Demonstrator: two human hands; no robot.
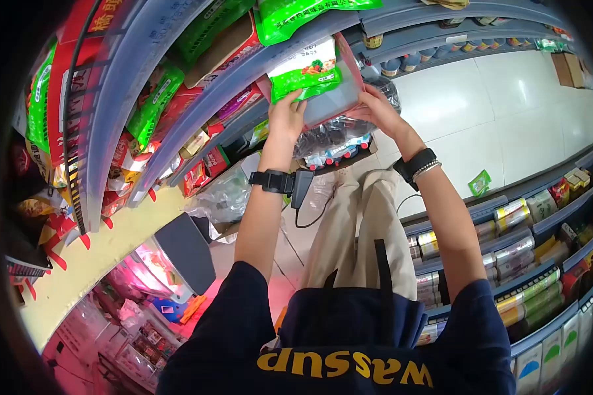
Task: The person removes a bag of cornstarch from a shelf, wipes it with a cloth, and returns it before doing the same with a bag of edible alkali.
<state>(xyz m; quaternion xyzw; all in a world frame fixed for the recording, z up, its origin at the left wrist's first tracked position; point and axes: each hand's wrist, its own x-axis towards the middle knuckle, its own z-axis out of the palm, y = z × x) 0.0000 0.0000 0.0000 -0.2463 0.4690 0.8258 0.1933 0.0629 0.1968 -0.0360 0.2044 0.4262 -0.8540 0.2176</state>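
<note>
A red-edged box with a pale grey inside is held between my two hands in front of the shelf. In it, toward the far side, lies a green and white packet with vegetables printed on it. My left hand is at the box's left near side, its fingers closed at the packet's lower edge. At the right side, my right hand grips the box wall with its fingers wrapped over the edge. Black straps are on both wrists.
Shelves with green bags and red boxes run along the left and top. Wrapped dark bottles stand low beneath the box. Another shelf of rolls and jars is at the right. A small green packet lies on the floor.
</note>
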